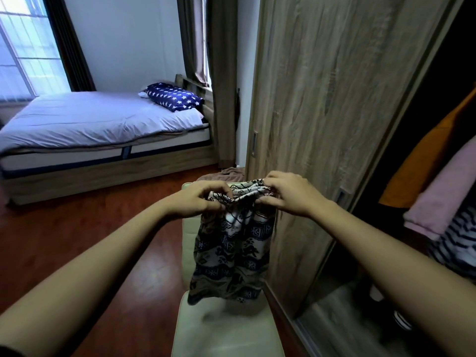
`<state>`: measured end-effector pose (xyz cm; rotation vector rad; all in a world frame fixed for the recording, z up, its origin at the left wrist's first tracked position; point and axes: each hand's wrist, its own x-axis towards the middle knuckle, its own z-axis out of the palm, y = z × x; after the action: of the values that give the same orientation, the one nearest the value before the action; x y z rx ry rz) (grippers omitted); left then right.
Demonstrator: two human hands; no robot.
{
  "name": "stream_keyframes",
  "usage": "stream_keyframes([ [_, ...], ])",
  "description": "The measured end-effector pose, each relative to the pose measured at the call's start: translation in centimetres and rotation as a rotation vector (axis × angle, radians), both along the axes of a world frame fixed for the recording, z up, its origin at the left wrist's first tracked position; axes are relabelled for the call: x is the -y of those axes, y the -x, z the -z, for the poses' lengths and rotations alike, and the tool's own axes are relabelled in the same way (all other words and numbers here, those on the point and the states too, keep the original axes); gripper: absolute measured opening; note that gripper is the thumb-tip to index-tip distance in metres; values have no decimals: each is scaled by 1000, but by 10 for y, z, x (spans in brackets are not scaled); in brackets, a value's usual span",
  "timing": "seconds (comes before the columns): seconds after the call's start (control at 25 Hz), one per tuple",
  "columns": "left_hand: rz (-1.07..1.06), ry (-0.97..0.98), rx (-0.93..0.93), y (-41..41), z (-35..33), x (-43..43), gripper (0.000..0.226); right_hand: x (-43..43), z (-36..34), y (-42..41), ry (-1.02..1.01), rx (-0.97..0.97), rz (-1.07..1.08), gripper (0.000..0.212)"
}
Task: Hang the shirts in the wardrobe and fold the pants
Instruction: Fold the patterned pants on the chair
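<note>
1. The pants-folding step looks to be in hand. The left hand (203, 199) and right hand (286, 194) each pinch the waistband of the pants (231, 251), which hang below them over the chair (226, 328).
2. Next, I'd judge, the pants need lowering flat onto the seat under the hands, with the legs matched.
3. Count: one pants, one chair, two hands. In the wardrobe (334, 99), right of the right hand, there are three: orange garment (425, 155), pink garment (443, 191), striped garment (453, 240).

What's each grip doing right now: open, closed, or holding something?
Left grip: closed, pinching the patterned pants at the waistband.
Right grip: closed, pinching the same waistband.
</note>
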<state>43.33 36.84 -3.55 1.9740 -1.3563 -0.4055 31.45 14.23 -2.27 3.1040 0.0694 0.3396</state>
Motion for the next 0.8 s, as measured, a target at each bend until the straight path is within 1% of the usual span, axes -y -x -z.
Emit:
stream_keyframes([
  [0.04, -18, 12, 26, 1, 0, -1, 17, 0, -2, -1, -72, 7, -3, 47],
  [0.08, -39, 24, 43, 0, 1, -1, 16, 0, -5, -3, -101, 26, -12, 45],
  [0.16, -67, 46, 69, -1, 3, -4, 28, 2, -8, -5, -114, 66, -53, 43],
  [0.2, -66, 61, 57, -2, 0, -6, 27, 3, -9, -5, -121, 75, -92, 41],
  [0.24, -75, 46, 30, -2, -6, -8, 26, 3, -9, -4, -124, 65, -136, 39],
  [0.28, -79, 19, -8, -3, -11, -10, 30, 2, -10, -4, -116, 52, -185, 36],
  [0.32, -93, -47, 9, -2, -18, -8, 37, 0, -10, -4, -107, 45, -227, 34],
  [0.36, -120, -140, 95, 1, -23, -2, 41, -3, -9, -5, -111, 48, -262, 31],
  [0.44, -237, -316, 421, 14, -33, 16, 44, -7, -9, -7, -180, 109, -295, 25],
  [0.48, -297, -356, 538, 23, -37, 23, 44, -8, -9, -8, -241, 149, -282, 25],
  [0.56, -342, -364, 668, 31, -46, 34, 40, -5, -7, -7, -399, 211, -225, 35],
  [0.64, -286, -356, 750, 35, -58, 42, 45, -2, 2, -1, -546, 264, -174, 46],
  [0.68, -261, -359, 808, 36, -63, 45, 49, -2, 10, 3, -605, 303, -150, 48],
  [0.8, -177, -417, 1077, 43, -78, 56, 64, -10, 38, 8, -782, 471, -127, 51],
])
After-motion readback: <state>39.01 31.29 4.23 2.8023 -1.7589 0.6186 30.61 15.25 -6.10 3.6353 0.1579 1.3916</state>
